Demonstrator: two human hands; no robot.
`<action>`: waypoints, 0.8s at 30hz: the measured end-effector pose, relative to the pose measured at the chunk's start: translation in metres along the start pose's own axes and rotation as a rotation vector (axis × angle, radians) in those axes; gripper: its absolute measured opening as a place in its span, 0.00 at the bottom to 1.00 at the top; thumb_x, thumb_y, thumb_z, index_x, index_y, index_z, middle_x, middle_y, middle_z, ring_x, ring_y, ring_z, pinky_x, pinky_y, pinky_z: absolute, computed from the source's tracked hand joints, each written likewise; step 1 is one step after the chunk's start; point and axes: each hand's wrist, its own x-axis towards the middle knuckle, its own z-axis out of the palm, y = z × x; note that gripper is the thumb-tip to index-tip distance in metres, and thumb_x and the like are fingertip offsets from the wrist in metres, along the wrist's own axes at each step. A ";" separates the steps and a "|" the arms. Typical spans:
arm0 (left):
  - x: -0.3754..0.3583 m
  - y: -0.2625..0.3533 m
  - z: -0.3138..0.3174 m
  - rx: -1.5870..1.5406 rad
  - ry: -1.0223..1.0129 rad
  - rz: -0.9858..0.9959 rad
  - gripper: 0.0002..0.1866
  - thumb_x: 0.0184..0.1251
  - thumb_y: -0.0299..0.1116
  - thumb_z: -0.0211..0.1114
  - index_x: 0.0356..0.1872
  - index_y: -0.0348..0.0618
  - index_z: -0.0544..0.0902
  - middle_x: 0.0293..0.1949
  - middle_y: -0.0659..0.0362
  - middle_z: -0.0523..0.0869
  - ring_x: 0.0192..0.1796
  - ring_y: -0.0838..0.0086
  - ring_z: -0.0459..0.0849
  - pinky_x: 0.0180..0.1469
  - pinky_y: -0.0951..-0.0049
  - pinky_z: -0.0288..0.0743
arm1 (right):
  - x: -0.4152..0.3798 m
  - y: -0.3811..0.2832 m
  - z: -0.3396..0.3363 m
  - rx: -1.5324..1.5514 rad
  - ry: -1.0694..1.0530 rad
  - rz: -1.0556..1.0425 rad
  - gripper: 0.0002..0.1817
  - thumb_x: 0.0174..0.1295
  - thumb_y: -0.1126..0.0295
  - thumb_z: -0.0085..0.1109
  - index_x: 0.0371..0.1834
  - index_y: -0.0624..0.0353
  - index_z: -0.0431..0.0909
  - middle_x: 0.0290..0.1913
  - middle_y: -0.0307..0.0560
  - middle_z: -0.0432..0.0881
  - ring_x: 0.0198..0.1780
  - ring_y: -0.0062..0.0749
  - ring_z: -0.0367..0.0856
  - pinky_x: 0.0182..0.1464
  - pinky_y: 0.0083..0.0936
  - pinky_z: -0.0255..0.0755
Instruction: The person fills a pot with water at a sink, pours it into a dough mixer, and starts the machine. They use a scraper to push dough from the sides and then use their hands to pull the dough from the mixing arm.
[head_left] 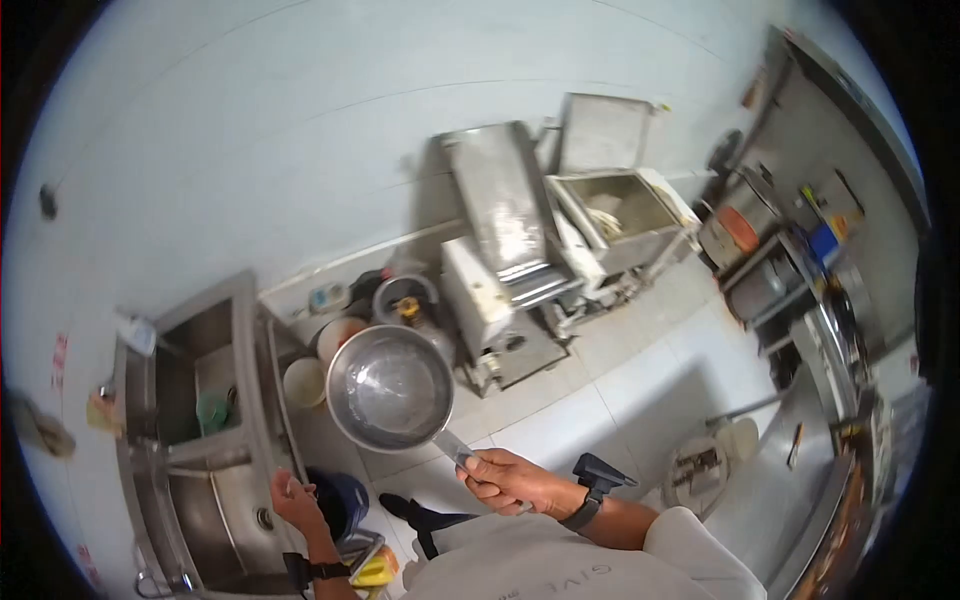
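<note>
My right hand is closed around the flat handle of a metal saucepan. The round pan is held out in front of me, above the floor, its shiny inside facing up with nothing visible in it. My left hand hovers by the right edge of the double sink, fingers loosely curled and apart, and no object shows in it. A green cup or scoop lies in the sink's far basin.
Against the wall stand a dough-rolling machine and an open-lidded metal mixer. Buckets and bottles crowd the floor beside the sink. Right of me are a steel counter and a loaded shelf.
</note>
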 end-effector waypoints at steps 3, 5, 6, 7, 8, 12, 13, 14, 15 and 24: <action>-0.042 0.000 0.078 -0.014 -0.157 0.089 0.17 0.70 0.19 0.54 0.58 0.31 0.77 0.50 0.53 0.85 0.27 0.74 0.84 0.24 0.80 0.74 | -0.061 -0.001 -0.055 0.095 0.174 -0.121 0.20 0.77 0.47 0.45 0.45 0.55 0.70 0.22 0.28 0.58 0.16 0.12 0.51 0.14 0.15 0.46; -0.079 0.021 0.133 -0.083 -0.271 0.083 0.17 0.69 0.17 0.54 0.58 0.30 0.77 0.48 0.53 0.85 0.27 0.73 0.85 0.23 0.80 0.73 | -0.101 -0.004 -0.094 0.139 0.225 -0.170 0.20 0.77 0.48 0.45 0.45 0.55 0.70 0.22 0.29 0.58 0.16 0.12 0.51 0.14 0.15 0.47; -0.093 0.023 0.157 -0.083 -0.285 0.097 0.17 0.69 0.17 0.54 0.58 0.30 0.77 0.48 0.53 0.85 0.27 0.73 0.85 0.23 0.80 0.73 | -0.119 -0.006 -0.112 0.167 0.272 -0.193 0.20 0.78 0.49 0.45 0.45 0.56 0.70 0.22 0.29 0.58 0.16 0.13 0.51 0.14 0.15 0.48; -0.103 0.021 0.185 -0.070 -0.327 0.139 0.17 0.68 0.16 0.55 0.57 0.31 0.78 0.48 0.53 0.85 0.27 0.73 0.86 0.23 0.80 0.74 | -0.135 -0.010 -0.128 0.180 0.317 -0.223 0.19 0.78 0.51 0.45 0.45 0.58 0.69 0.22 0.30 0.58 0.16 0.13 0.52 0.14 0.14 0.50; -0.114 0.020 0.208 -0.057 -0.367 0.182 0.18 0.67 0.15 0.56 0.57 0.32 0.78 0.48 0.53 0.85 0.27 0.73 0.86 0.23 0.79 0.74 | -0.149 -0.013 -0.145 0.192 0.318 -0.238 0.19 0.78 0.51 0.45 0.45 0.58 0.69 0.22 0.30 0.58 0.16 0.13 0.52 0.14 0.14 0.50; -0.158 0.063 0.298 -0.064 -0.558 0.156 0.18 0.66 0.14 0.57 0.57 0.33 0.78 0.50 0.53 0.84 0.28 0.73 0.86 0.25 0.79 0.77 | -0.192 -0.020 -0.216 0.300 0.437 -0.436 0.17 0.80 0.57 0.43 0.45 0.62 0.68 0.22 0.31 0.59 0.16 0.14 0.54 0.14 0.16 0.52; -0.167 0.075 0.322 -0.058 -0.567 0.158 0.18 0.66 0.14 0.57 0.57 0.33 0.78 0.50 0.53 0.84 0.28 0.73 0.86 0.25 0.79 0.77 | -0.201 -0.025 -0.233 0.343 0.471 -0.488 0.16 0.79 0.58 0.43 0.45 0.62 0.69 0.22 0.31 0.59 0.16 0.14 0.54 0.13 0.15 0.52; -0.174 0.086 0.348 -0.038 -0.601 0.160 0.18 0.66 0.14 0.57 0.57 0.33 0.78 0.51 0.52 0.84 0.31 0.72 0.87 0.27 0.79 0.77 | -0.208 -0.030 -0.251 0.384 0.505 -0.540 0.15 0.79 0.58 0.44 0.45 0.61 0.69 0.22 0.31 0.59 0.16 0.14 0.54 0.13 0.15 0.51; -0.180 0.096 0.376 -0.020 -0.636 0.159 0.17 0.66 0.15 0.57 0.56 0.33 0.78 0.52 0.52 0.84 0.34 0.72 0.87 0.28 0.80 0.78 | -0.218 -0.041 -0.266 0.411 0.540 -0.550 0.14 0.79 0.59 0.45 0.45 0.60 0.69 0.22 0.31 0.59 0.16 0.14 0.54 0.13 0.15 0.50; -0.251 0.163 0.678 -0.084 -0.786 0.405 0.15 0.67 0.21 0.61 0.55 0.35 0.82 0.50 0.54 0.87 0.49 0.71 0.85 0.53 0.70 0.78 | -0.281 -0.168 -0.400 0.309 0.951 -0.519 0.10 0.76 0.64 0.45 0.44 0.60 0.68 0.22 0.32 0.59 0.14 0.14 0.53 0.11 0.16 0.50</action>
